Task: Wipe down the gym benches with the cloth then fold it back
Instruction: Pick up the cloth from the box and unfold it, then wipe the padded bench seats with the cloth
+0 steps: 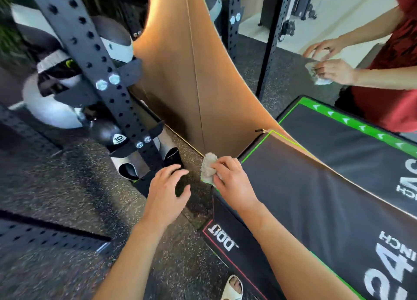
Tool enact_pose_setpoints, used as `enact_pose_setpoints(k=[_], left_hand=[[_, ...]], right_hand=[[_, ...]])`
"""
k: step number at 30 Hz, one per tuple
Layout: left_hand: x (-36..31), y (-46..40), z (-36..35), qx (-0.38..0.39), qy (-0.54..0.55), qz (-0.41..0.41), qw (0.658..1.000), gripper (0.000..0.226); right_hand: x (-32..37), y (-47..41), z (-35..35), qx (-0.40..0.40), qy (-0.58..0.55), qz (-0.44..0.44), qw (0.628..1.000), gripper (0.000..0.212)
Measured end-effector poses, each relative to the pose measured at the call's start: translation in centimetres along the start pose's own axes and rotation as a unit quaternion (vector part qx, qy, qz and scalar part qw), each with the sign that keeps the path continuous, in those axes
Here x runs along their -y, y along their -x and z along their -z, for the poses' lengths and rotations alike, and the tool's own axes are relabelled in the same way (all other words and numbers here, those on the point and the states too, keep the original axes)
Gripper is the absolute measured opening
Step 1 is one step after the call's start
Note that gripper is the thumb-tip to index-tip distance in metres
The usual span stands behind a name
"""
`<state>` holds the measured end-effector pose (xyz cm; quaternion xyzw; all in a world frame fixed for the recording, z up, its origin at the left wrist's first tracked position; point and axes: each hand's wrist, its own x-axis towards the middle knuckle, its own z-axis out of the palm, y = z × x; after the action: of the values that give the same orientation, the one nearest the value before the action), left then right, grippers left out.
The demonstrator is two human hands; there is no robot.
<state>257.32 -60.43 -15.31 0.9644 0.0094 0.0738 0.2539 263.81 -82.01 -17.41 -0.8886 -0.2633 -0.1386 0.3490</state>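
Observation:
A black padded box (316, 209) with green edging and white "24 INCH" lettering fills the lower right. At its near-left corner my right hand (232, 180) grips a crumpled grey cloth (208, 167), which sits on the green edge. My left hand (167, 187) hovers over the rubber floor just left of that corner, fingers loosely curled and holding nothing. The mirror at the upper right reflects both hands and the cloth.
A black perforated steel rack upright (97, 58) stands at the left with weighted balls (112, 137) behind it. A tan panel (180, 74) rises behind the box. The speckled rubber floor (67, 198) spreads to the left. My sandalled foot (233, 287) shows at the bottom.

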Motion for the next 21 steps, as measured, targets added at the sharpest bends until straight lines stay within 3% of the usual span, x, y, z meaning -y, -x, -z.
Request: enact_pose_setpoints(k=[21], left_hand=[[22.5, 20.6, 20.4, -0.130, -0.039, 0.168, 0.976, 0.042]], right_hand=[[32.2, -2.5, -18.0, 0.129, -0.048, 0.159, 0.978, 0.029]])
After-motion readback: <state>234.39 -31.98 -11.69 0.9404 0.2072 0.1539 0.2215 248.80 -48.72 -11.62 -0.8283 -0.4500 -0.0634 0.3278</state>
